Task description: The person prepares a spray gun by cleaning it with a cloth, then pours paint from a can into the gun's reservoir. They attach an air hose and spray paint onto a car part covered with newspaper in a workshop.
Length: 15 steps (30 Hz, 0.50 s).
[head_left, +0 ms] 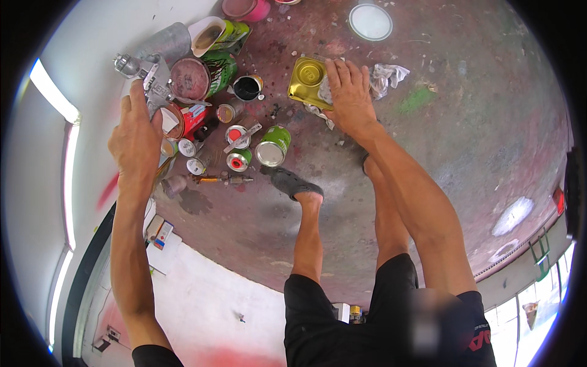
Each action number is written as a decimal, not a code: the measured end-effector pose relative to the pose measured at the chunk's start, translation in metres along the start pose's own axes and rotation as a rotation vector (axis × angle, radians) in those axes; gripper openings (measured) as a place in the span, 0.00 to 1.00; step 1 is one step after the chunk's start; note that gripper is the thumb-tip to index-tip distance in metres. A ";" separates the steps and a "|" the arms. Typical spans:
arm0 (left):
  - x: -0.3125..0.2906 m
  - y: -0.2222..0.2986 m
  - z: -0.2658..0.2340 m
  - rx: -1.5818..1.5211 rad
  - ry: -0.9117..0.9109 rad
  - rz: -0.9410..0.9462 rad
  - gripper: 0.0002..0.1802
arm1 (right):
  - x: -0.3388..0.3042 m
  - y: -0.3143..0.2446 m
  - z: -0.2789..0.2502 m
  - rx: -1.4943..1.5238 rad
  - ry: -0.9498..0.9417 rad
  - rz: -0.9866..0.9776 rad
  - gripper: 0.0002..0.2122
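Observation:
My left hand (136,144) is closed round the handle of a metal paint spray gun (156,82), whose grey cup (165,43) points up and away. The fingers hide most of the handle. My right hand (351,98) reaches down to a gold rectangular tin (306,74) on the floor. Its fingers press a crumpled whitish wad (324,92), paper or cloth, against the tin's right side. Another crumpled white piece (386,79) lies just right of that hand.
Paint cans crowd the left: a green can (273,145), an open can of dark paint (247,88), a red can (194,116) and a small can with a spatula (243,138) across it. A white round lid (370,22) lies far off. My shoe (296,182) stands near the cans.

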<state>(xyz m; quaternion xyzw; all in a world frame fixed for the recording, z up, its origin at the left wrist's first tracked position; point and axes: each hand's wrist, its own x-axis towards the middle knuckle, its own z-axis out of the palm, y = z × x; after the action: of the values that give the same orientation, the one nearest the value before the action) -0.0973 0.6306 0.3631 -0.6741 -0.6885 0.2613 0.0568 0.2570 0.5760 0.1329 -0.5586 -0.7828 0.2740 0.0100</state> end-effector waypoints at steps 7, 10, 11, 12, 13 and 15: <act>-0.007 -0.004 -0.011 -0.008 -0.046 -0.037 0.36 | 0.000 0.000 0.001 0.005 0.001 0.007 0.61; -0.010 -0.009 -0.008 -0.011 -0.043 -0.038 0.36 | 0.000 0.000 0.002 0.003 0.005 0.005 0.60; -0.011 -0.010 -0.007 -0.013 -0.043 -0.040 0.36 | 0.000 0.000 0.002 0.003 0.005 0.004 0.60; -0.012 -0.009 -0.006 -0.015 -0.035 -0.047 0.35 | 0.000 0.000 0.002 0.004 0.005 0.002 0.60; -0.013 -0.008 -0.006 -0.017 -0.028 -0.055 0.35 | 0.000 0.000 0.003 -0.007 0.012 -0.002 0.60; -0.015 -0.008 -0.006 -0.016 -0.017 -0.066 0.35 | 0.000 0.001 0.004 -0.028 0.025 -0.009 0.59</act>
<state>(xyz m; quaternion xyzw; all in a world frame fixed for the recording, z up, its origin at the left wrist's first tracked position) -0.1004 0.6183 0.3756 -0.6494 -0.7128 0.2594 0.0543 0.2567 0.5746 0.1291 -0.5583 -0.7890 0.2563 0.0132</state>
